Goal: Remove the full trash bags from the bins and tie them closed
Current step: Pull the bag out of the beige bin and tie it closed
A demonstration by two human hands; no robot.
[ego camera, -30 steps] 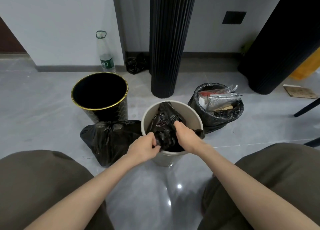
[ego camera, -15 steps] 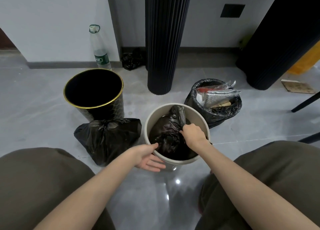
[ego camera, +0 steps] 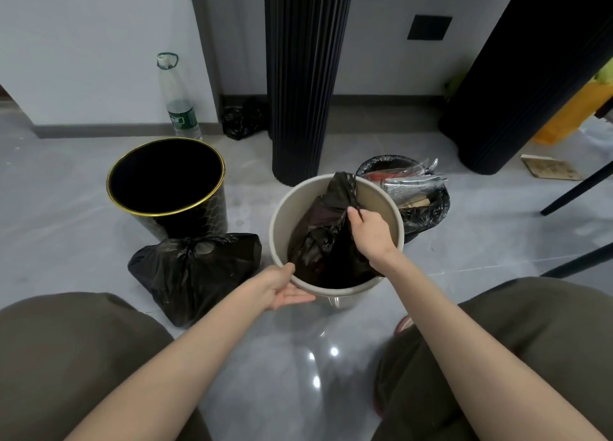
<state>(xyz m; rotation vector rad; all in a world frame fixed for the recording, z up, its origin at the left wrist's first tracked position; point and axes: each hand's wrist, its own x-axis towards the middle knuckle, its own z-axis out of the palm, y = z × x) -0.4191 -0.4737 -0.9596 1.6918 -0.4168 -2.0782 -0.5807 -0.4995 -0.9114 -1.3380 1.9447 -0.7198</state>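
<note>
The black trash bag (ego camera: pixel 326 241) sits inside the beige bin (ego camera: pixel 282 215), its upper part gathered into a crumpled neck that rises just above the far rim. Your right hand (ego camera: pixel 371 233) reaches over the bin's right side and has its fingers curled round that neck, pinching the plastic tight near the top. The body of the bag hangs down into the bin, dark and wrinkled, and its contents are too dark to make out.

Your left hand (ego camera: pixel 282 288) is at the near left side of the bin, palm up, with the fingers held straight against the outer wall below the rim. The thumb seems to rest on the rim itself, though the angle makes that hard to confirm.

Just left of the bin a tied bag (ego camera: pixel 195 271) lies on the grey floor (ego camera: pixel 298 357), knotted at the top. Behind it stands a black bin (ego camera: pixel 185 225) with a gold rim and no liner. To the right, touching or nearly touching the beige bin, a lined bin (ego camera: pixel 428 215) holds wrappers and packaging. A fluted black column (ego camera: pixel 303 76) rises behind, and a clear bottle (ego camera: pixel 177 102) stands by the wall.
</note>
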